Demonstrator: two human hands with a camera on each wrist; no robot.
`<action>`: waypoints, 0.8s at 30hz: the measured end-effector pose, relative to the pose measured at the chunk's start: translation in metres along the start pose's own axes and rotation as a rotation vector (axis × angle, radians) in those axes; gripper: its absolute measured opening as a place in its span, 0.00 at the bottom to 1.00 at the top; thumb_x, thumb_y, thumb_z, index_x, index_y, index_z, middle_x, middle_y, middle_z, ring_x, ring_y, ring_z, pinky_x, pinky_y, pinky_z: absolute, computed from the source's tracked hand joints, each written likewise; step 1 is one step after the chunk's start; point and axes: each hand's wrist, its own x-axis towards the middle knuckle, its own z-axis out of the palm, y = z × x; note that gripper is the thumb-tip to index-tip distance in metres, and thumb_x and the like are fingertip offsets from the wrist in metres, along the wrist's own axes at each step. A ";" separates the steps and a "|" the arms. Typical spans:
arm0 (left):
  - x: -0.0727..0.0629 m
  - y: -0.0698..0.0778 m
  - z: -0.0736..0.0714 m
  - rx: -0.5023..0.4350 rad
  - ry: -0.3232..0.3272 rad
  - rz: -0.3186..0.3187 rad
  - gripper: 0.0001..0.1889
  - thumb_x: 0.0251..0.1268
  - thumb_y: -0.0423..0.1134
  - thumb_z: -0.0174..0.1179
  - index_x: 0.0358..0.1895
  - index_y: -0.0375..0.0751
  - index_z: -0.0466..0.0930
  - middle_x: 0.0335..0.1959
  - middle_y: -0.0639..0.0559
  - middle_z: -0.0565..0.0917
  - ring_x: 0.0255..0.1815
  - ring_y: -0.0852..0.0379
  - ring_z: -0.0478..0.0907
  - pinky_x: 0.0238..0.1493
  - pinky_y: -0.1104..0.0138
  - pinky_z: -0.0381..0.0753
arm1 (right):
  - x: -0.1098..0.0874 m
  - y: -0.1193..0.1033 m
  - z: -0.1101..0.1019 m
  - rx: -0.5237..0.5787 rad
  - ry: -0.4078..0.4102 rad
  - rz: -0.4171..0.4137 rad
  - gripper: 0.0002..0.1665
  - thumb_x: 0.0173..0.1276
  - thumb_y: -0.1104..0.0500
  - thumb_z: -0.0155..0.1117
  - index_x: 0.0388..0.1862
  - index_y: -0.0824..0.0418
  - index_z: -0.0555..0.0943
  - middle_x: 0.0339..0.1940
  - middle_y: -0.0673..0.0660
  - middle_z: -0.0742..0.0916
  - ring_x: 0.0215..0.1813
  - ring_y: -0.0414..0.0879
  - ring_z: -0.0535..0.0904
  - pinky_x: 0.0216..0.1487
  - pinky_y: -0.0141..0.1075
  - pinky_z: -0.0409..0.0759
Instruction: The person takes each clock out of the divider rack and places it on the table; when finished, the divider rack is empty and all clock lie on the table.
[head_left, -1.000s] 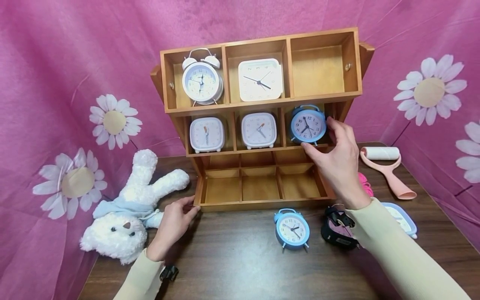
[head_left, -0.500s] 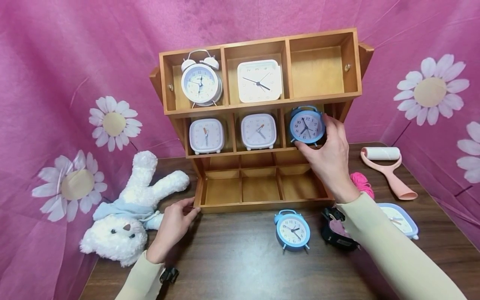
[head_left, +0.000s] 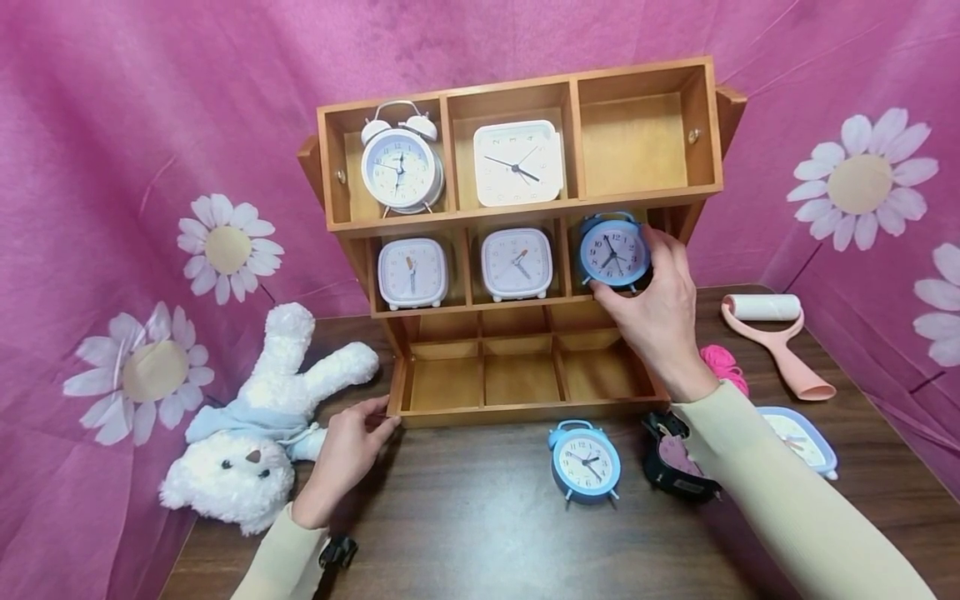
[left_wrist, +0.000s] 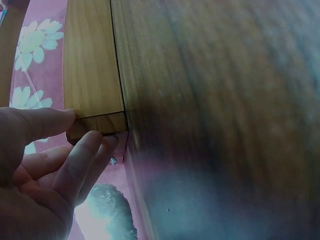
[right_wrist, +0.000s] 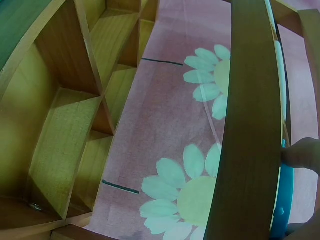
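In the head view my right hand [head_left: 663,312] grips a blue alarm clock [head_left: 615,252] standing in the right compartment of the middle tier, thumb at its lower edge and fingers along its right side. The right wrist view shows the thumb [right_wrist: 302,154] against the clock's blue rim [right_wrist: 284,200], mostly hidden behind a shelf board. My left hand [head_left: 347,450] holds the lower left front corner of the tiered wooden shelf [head_left: 525,414]. In the left wrist view, thumb and fingertips [left_wrist: 90,142] pinch that corner [left_wrist: 97,122].
White clocks, including a twin-bell one [head_left: 401,167], fill other compartments. Another blue alarm clock [head_left: 585,461] stands before the shelf. A plush bear [head_left: 232,475] lies left. Right are a black-strapped object [head_left: 678,467], pink yarn [head_left: 723,368], a lint roller [head_left: 780,342] and a blue-rimmed clock [head_left: 806,442].
My right hand shifted slightly left with the blue alarm clock in the first half second, then stayed nearly still. The left hand remains at the shelf corner.
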 end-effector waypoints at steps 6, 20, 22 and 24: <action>0.000 -0.001 0.001 0.004 0.002 0.005 0.19 0.75 0.34 0.74 0.64 0.29 0.89 0.49 0.37 0.96 0.42 0.51 0.93 0.39 0.69 0.85 | -0.001 -0.002 -0.003 0.010 0.007 0.011 0.55 0.59 0.56 0.85 0.84 0.64 0.73 0.79 0.70 0.78 0.79 0.66 0.75 0.78 0.66 0.71; 0.000 0.001 -0.001 0.005 -0.007 -0.004 0.20 0.75 0.34 0.74 0.65 0.29 0.88 0.47 0.37 0.96 0.40 0.52 0.92 0.36 0.71 0.83 | -0.003 -0.011 -0.019 -0.005 0.029 -0.002 0.54 0.58 0.56 0.86 0.84 0.62 0.75 0.79 0.69 0.78 0.78 0.65 0.77 0.76 0.62 0.74; 0.000 0.002 -0.001 0.005 -0.009 -0.007 0.20 0.76 0.34 0.73 0.66 0.29 0.88 0.48 0.37 0.96 0.40 0.52 0.92 0.36 0.71 0.83 | -0.004 -0.013 -0.022 -0.011 0.028 -0.002 0.54 0.58 0.56 0.86 0.84 0.61 0.75 0.79 0.68 0.78 0.78 0.64 0.77 0.75 0.61 0.74; 0.000 0.002 -0.001 0.007 -0.011 -0.008 0.20 0.76 0.34 0.73 0.66 0.29 0.88 0.48 0.37 0.96 0.40 0.52 0.92 0.36 0.71 0.83 | -0.006 -0.015 -0.025 -0.014 0.024 0.005 0.55 0.58 0.56 0.87 0.84 0.60 0.75 0.79 0.67 0.79 0.78 0.63 0.77 0.74 0.60 0.74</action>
